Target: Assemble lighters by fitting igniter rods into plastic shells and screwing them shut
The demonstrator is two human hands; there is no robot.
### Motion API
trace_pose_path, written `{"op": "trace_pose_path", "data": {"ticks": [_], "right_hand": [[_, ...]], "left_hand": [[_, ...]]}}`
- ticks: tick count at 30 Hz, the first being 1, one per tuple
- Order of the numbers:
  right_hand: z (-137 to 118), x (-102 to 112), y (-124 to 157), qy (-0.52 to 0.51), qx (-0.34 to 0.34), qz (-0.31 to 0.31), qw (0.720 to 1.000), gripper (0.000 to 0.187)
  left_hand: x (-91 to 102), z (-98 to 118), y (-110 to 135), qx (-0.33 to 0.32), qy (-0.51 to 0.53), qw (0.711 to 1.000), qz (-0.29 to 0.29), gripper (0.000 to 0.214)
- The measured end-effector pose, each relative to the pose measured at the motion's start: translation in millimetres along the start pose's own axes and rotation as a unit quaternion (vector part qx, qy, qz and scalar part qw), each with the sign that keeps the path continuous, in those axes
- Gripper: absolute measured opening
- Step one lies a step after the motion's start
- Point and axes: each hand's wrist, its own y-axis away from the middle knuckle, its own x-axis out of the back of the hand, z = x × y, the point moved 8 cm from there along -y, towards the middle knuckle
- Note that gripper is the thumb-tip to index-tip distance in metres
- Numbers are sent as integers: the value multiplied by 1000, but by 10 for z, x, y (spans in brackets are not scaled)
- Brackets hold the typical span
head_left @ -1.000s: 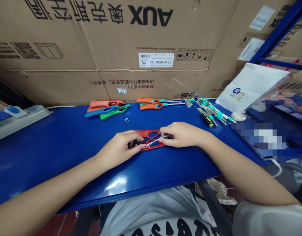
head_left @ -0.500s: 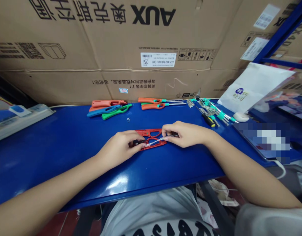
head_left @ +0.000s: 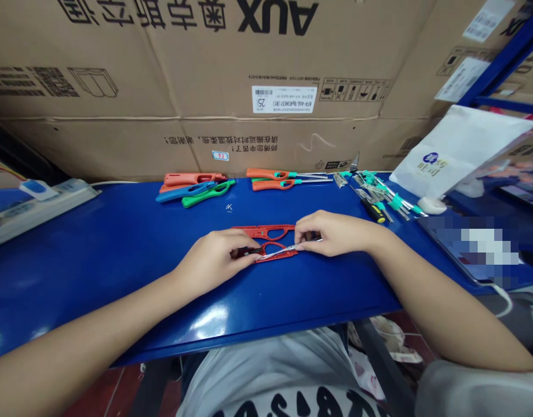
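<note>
Two red plastic lighter casing halves lie side by side on the blue table (head_left: 162, 313). The far half (head_left: 249, 233) lies with its trigger loop to the right; the near half (head_left: 277, 260) is partly covered by my fingers. My left hand (head_left: 216, 253) is closed over the near half's left end, pinching a dark lighter part (head_left: 244, 252) mostly hidden by the fingers. Thin pale wires (head_left: 273, 253) run from there to my right hand (head_left: 329, 233). Its thumb and fingers pinch a thin metal rod (head_left: 291, 248) above the near half's right end.
Behind my hands lie red, blue and green lighter casings (head_left: 192, 188) and orange lighters (head_left: 275, 185) with metal rods. Farther right are loose metal rods (head_left: 397, 202), a yellow-black screwdriver (head_left: 373, 211), a white bag (head_left: 449, 150) and a tablet (head_left: 449, 243). A power strip (head_left: 44, 205) stands left.
The view has tilted and shifted slightly. Both hands keep their grips over the near red half. More of the far half's right end shows beside my right hand.
</note>
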Motion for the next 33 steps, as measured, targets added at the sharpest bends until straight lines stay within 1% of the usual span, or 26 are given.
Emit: {"op": "trace_pose_path", "data": {"ticks": [3,6,8,11,14,20,28,33], "right_hand": [[1,19,6,4,-1,-5,1000,12],[-11,23,13,8,4,-13,1000,14],[-27,11,16,14,8,-19,1000,14],[-61,7,17,38,7,-10,999,12],[-85,-2,11,56,-5,-2,998,12],[-103,11,18,71,-29,-7,997,12],[-204,-37,36,151,-42,-24,987,17],[-273,-66,35,207,-17,-26,978,19]], "left_hand": [[5,41,8,-20,-8,1000,6,19],[6,61,15,-27,-15,999,9,20],[1,57,17,-25,-16,1000,8,20],[-8,36,13,-19,-10,1000,5,21],[-18,19,8,-16,-6,1000,1,21],[-14,6,6,-9,-12,1000,0,24],[-13,42,-33,-21,-2,1000,-1,23],[-17,55,-49,-18,2,1000,-7,21]]}}
